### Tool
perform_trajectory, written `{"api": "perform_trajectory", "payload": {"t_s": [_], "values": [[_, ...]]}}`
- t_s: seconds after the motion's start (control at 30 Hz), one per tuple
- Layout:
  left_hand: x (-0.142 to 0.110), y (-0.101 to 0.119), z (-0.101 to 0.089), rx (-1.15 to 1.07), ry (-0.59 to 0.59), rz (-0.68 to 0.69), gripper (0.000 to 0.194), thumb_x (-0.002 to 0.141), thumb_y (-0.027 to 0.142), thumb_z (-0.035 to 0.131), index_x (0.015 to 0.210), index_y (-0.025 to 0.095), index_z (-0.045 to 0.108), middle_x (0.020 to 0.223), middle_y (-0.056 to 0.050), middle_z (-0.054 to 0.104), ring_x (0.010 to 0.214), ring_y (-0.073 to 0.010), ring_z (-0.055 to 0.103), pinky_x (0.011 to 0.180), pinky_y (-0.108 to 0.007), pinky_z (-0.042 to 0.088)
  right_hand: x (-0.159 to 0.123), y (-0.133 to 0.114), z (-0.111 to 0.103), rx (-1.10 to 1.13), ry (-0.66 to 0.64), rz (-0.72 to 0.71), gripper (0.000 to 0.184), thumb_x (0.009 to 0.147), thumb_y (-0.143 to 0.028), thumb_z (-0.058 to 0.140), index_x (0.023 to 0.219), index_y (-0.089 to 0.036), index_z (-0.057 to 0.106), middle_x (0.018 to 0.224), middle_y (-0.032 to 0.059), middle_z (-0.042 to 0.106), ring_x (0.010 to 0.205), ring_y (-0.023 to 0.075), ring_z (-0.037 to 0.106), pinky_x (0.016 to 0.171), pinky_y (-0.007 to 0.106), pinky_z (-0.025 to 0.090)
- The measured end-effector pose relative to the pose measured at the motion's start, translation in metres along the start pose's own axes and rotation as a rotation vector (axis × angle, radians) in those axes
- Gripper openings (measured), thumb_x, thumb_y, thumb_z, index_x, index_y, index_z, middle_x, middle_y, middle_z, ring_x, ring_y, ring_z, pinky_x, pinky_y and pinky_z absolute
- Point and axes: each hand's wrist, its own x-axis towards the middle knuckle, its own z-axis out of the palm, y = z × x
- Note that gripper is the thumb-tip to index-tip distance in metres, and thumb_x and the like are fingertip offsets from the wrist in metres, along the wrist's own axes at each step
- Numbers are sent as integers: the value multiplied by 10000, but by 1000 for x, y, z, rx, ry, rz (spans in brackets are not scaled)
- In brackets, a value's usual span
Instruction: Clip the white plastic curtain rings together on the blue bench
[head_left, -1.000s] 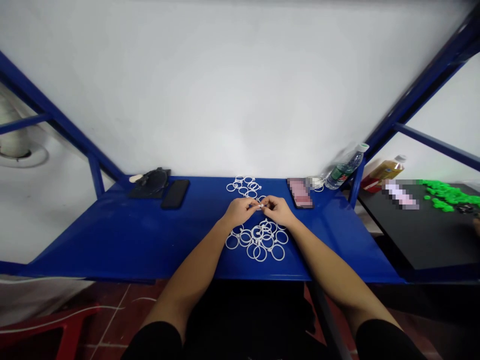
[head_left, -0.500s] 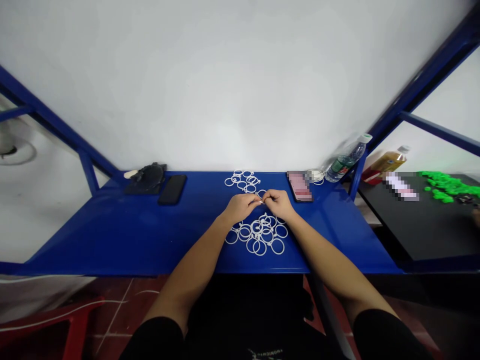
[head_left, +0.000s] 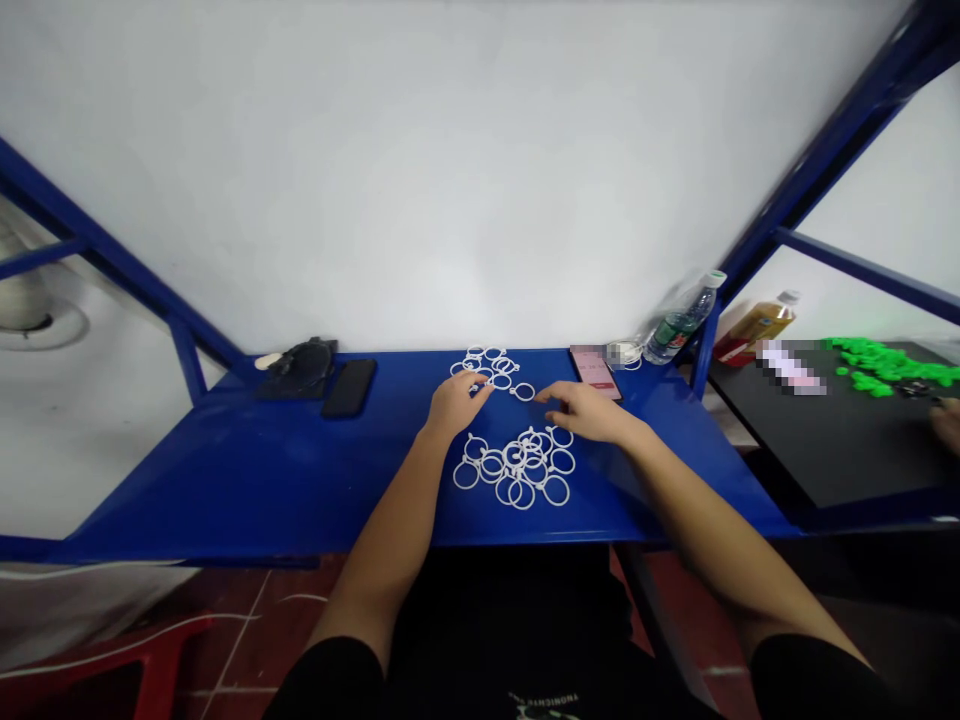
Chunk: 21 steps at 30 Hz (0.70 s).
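Two groups of white plastic rings with small knobs, looking like curtain rings, lie in front of me. My left hand (head_left: 454, 402) is at the far group of rings (head_left: 501, 376), its thumb and fingers apart beside them; whether a fingertip touches one I cannot tell. A single white ring (head_left: 524, 401) lies between my hands. Just right of it, my right hand (head_left: 586, 410) hovers with bent fingers apart and nothing seen in them. Nearer to my body spreads the larger, overlapping group of rings (head_left: 516, 460).
On the blue table (head_left: 247, 480) a dark phone (head_left: 349, 388) and a black item (head_left: 300, 368) lie left. At right are a lit phone (head_left: 598, 373), a white cable (head_left: 628, 355) and a water bottle (head_left: 684, 325). Green pieces (head_left: 877, 360) lie on a black side table (head_left: 810, 450), near another person's hand (head_left: 949, 425).
My hands were together, pinching a small white piece over the rings. Now they have parted: the left moved to the far group, the right moved rightward. The piece is no longer seen between them.
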Motion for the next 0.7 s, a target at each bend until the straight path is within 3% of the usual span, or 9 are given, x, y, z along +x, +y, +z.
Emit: {"api": "perform_trajectory", "payload": {"t_s": [0.13, 0.23, 0.33, 0.43, 0.5, 0.6, 0.63, 0.7], "values": [[-4, 6, 9, -39, -150, 40, 177, 921, 310, 727, 1069, 223, 770, 1008, -54, 788, 888, -206, 710, 834, -340, 537, -11, 13, 15, -112, -118, 26, 305, 771, -103, 779, 1035, -254, 792, 1027, 57, 761, 853, 231, 712, 771, 325, 539], [-7, 7, 16, -60, -226, 37, 176, 908, 308, 736, 1056, 223, 778, 1018, -56, 796, 947, -229, 726, 848, -352, 542, -4, 20, 25, -197, -114, 48, 199, 799, -67, 721, 865, -243, 788, 939, 50, 750, 772, 195, 692, 719, 286, 505], [-9, 11, 19, -87, -264, 48, 198, 922, 347, 717, 1061, 222, 783, 1035, -53, 799, 950, -227, 728, 860, -350, 544, 11, 17, 29, -234, -7, 93, 177, 815, -75, 694, 846, -233, 766, 887, 47, 755, 770, 195, 685, 713, 273, 485], [-10, 18, 21, -167, -256, 45, 305, 953, 396, 677, 1187, 216, 754, 1061, -46, 797, 858, -186, 717, 822, -315, 544, 28, 7, 33, -221, 149, 134, 119, 888, -152, 663, 923, -217, 756, 919, 58, 773, 842, 208, 700, 748, 278, 483], [-10, 21, 21, -198, -229, 37, 346, 965, 389, 657, 1247, 203, 728, 1038, -42, 794, 806, -165, 702, 779, -290, 535, 38, 1, 40, -150, 258, 132, 112, 905, -174, 655, 945, -211, 752, 956, 56, 783, 870, 198, 707, 774, 275, 489], [-10, 22, 21, -178, -172, 38, 273, 994, 336, 601, 1177, 190, 741, 965, -39, 783, 788, -158, 688, 738, -269, 512, 45, -3, 59, 18, 376, 119, 104, 900, -188, 655, 917, -204, 756, 911, 38, 786, 778, 173, 702, 732, 268, 505], [-9, 21, 21, -167, -158, 45, 246, 1005, 312, 576, 1134, 192, 747, 951, -36, 779, 790, -157, 686, 731, -265, 504, 45, -3, 65, 78, 409, 120, 129, 906, -214, 660, 985, -203, 761, 886, 30, 783, 741, 168, 696, 716, 268, 515], [-9, 20, 22, -141, -148, 80, 221, 1013, 273, 547, 1074, 203, 748, 946, -31, 774, 808, -158, 687, 732, -263, 493, 44, -2, 75, 168, 427, 126, 349, 932, -243, 643, 1275, -209, 697, 869, 11, 783, 698, 161, 695, 712, 272, 539]]}}
